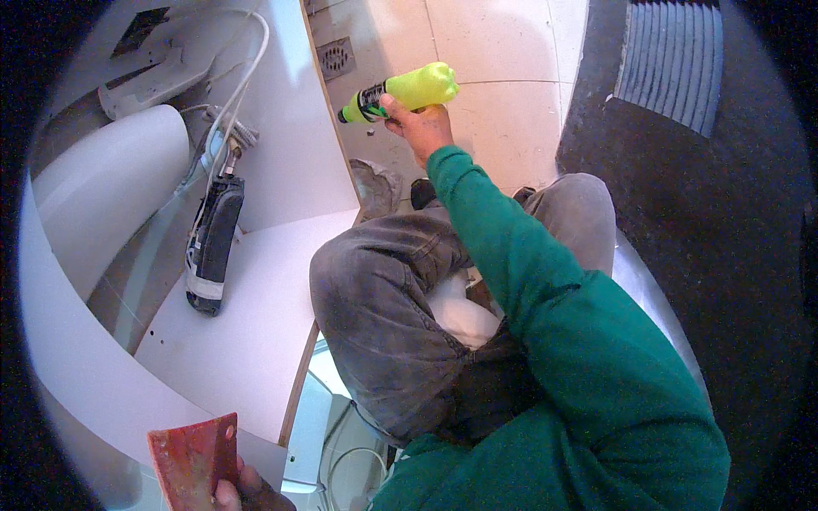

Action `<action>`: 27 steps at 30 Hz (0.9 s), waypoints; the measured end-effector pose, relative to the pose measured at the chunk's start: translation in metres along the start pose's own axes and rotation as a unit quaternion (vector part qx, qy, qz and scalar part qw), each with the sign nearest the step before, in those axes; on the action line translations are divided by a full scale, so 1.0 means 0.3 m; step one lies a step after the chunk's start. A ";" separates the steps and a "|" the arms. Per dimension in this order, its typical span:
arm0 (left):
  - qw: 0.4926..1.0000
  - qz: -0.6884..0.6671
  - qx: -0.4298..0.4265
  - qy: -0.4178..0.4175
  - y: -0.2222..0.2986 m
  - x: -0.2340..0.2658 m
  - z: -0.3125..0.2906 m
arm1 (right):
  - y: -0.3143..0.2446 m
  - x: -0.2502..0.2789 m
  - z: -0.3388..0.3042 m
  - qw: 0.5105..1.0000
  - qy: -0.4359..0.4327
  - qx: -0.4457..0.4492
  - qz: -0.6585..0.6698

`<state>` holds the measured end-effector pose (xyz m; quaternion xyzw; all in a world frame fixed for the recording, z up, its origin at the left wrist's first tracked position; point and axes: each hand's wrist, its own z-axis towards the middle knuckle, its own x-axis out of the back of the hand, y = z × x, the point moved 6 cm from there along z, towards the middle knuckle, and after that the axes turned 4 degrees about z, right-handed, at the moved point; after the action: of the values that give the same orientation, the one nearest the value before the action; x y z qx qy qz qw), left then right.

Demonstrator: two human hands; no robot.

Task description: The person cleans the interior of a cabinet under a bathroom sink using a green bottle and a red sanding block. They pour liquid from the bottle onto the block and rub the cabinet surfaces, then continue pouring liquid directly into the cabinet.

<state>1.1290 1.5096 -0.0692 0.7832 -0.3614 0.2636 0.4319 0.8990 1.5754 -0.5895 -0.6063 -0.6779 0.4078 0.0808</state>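
My right hand (pixel 423 129), at the end of a green sleeve, is closed around a lime-yellow plastic bottle (pixel 424 85). The bottle is tilted nearly onto its side, with its dark label and capped neck pointing left and its base to the right. It is held out over the tiled floor, past my bent knees. At the lower left my left hand (pixel 243 487) grips a flat red piece (pixel 194 460) with worn patches and a small hole near one corner. Its lower end runs out of the picture, and only part of that hand shows.
A white cabinet panel (pixel 273 94) stands at my left, above a white shelf (pixel 264 272). On it lies a black cylindrical device (pixel 217 243) with cables, beside a white curved basin (pixel 119 187). A floor drain (pixel 336 58) is ahead; a ribbed grey panel (pixel 669 64) is at far right.
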 end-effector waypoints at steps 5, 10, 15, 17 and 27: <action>1.000 0.000 0.008 -0.003 -0.006 0.008 -0.001 | 0.006 -0.046 0.040 0.995 0.004 -0.055 0.086; 1.000 -0.004 0.008 -0.005 -0.007 0.004 -0.001 | 0.046 -0.052 0.059 0.990 0.028 -0.071 0.118; 1.000 0.004 0.016 -0.005 -0.007 0.012 -0.001 | 0.095 -0.003 0.000 0.989 0.033 -0.091 0.110; 1.000 0.006 0.020 -0.007 -0.006 0.010 0.000 | 0.099 0.007 -0.005 0.988 0.040 -0.083 0.121; 0.999 0.016 0.035 -0.018 0.002 0.006 0.000 | 0.084 -0.034 0.151 0.988 0.007 -0.108 0.107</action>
<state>1.1297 1.5088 -0.0676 0.7964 -0.3720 0.2693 0.3935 0.8933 1.5440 -0.6314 -0.6836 -0.6482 0.3344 -0.0245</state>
